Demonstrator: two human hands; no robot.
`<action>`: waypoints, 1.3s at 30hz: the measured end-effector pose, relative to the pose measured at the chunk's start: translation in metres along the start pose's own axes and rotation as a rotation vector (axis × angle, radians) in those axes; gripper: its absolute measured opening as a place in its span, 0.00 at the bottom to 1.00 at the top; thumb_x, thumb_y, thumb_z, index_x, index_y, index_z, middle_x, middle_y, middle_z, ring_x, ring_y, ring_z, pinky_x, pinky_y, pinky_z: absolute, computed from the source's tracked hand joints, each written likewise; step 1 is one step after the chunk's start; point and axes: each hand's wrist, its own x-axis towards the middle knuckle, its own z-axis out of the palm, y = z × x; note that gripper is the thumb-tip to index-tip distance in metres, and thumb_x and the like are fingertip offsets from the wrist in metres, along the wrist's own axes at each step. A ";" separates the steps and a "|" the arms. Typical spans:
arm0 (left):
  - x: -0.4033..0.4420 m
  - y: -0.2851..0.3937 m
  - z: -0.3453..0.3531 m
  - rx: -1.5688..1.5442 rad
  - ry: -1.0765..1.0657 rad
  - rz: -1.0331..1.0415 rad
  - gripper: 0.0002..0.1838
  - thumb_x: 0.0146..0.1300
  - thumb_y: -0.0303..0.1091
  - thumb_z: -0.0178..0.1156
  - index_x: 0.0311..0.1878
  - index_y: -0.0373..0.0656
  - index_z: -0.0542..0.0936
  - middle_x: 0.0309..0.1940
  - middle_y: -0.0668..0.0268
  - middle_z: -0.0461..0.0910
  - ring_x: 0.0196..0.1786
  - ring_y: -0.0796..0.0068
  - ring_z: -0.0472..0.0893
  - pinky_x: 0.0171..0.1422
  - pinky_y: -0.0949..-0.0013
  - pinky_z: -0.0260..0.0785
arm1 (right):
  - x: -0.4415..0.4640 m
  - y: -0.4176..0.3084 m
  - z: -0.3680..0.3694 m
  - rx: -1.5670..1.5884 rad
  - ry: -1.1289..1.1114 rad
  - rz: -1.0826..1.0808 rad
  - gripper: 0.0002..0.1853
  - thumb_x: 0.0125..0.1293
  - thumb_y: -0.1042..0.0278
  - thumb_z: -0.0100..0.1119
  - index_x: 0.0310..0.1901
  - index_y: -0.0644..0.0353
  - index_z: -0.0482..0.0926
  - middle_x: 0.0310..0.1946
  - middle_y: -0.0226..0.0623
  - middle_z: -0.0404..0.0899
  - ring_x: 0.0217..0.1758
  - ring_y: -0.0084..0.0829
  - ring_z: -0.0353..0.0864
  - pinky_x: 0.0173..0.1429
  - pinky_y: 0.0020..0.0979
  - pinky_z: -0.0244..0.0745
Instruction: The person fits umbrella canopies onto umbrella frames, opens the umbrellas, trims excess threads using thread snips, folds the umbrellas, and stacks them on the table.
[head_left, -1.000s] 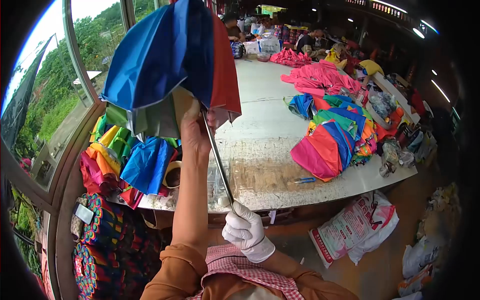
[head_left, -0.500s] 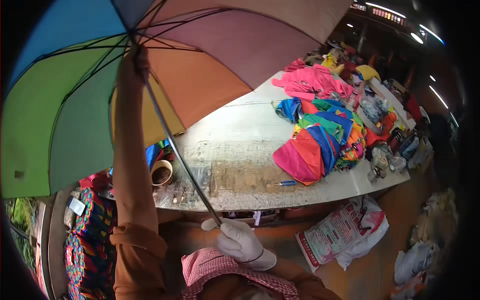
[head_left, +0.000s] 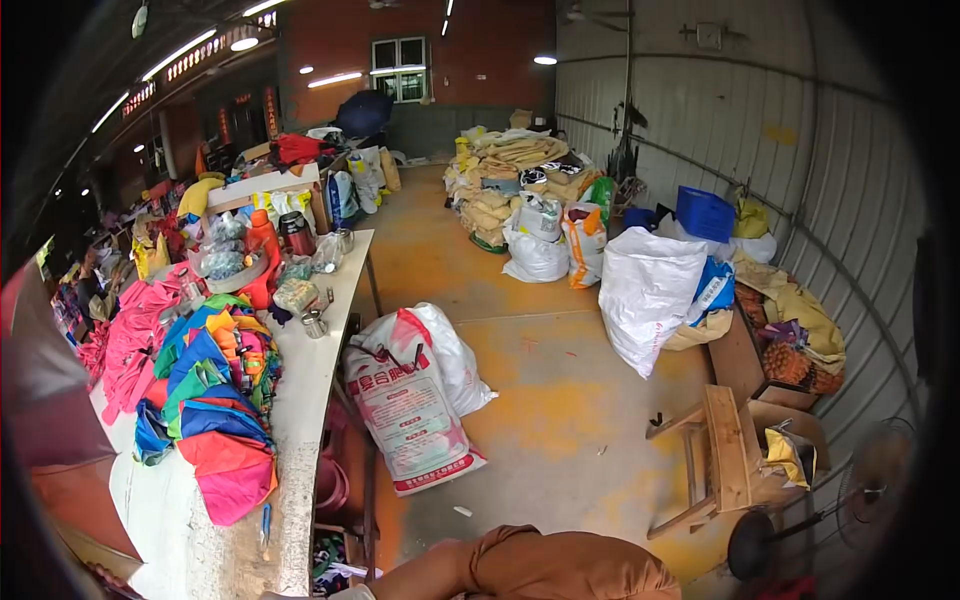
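Part of an open multicoloured umbrella shows at the left edge, with dark mauve and orange panels over the table. My right forearm, in a rolled brown sleeve, crosses the bottom edge. Only a white sliver of the glove on my right hand shows there; its fingers are out of frame. My left hand is not in view. On the white table lies a pile of folded colourful umbrellas. Blue thread snips rest near the table's front edge.
Pink fabric, a red bottle and a metal cup are on the table. Beside it stands a printed sack. A white sack, wooden bench and fan stand to the right.
My view has swung to the right and up. The umbrella has shifted to the left edge, my left hand has left the frame, and my gloved right hand is mostly cut off.
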 end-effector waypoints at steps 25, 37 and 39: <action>-0.312 -0.376 0.129 1.199 1.482 -0.183 0.09 0.63 0.29 0.55 0.44 0.36 0.78 0.36 0.57 0.80 0.30 0.69 0.80 0.33 0.71 0.71 | -0.131 0.002 -0.011 0.368 -0.964 1.535 0.15 0.69 0.58 0.50 0.43 0.62 0.77 0.28 0.34 0.82 0.24 0.21 0.79 0.27 0.21 0.70; -0.307 -0.291 0.039 2.159 1.374 -0.285 0.09 0.49 0.30 0.59 0.36 0.44 0.79 0.38 0.67 0.79 0.43 0.68 0.76 0.51 0.61 0.60 | -0.096 0.122 0.093 -1.007 -1.569 -0.037 0.09 0.54 0.67 0.50 0.29 0.56 0.81 0.26 0.38 0.78 0.30 0.36 0.78 0.36 0.37 0.72; -0.309 -0.285 0.032 2.124 1.343 -0.446 0.09 0.50 0.32 0.60 0.36 0.44 0.81 0.34 0.67 0.81 0.42 0.68 0.77 0.50 0.61 0.60 | -0.088 0.141 0.098 -1.081 -1.443 0.096 0.10 0.53 0.68 0.51 0.34 0.58 0.80 0.36 0.42 0.78 0.38 0.38 0.77 0.42 0.40 0.73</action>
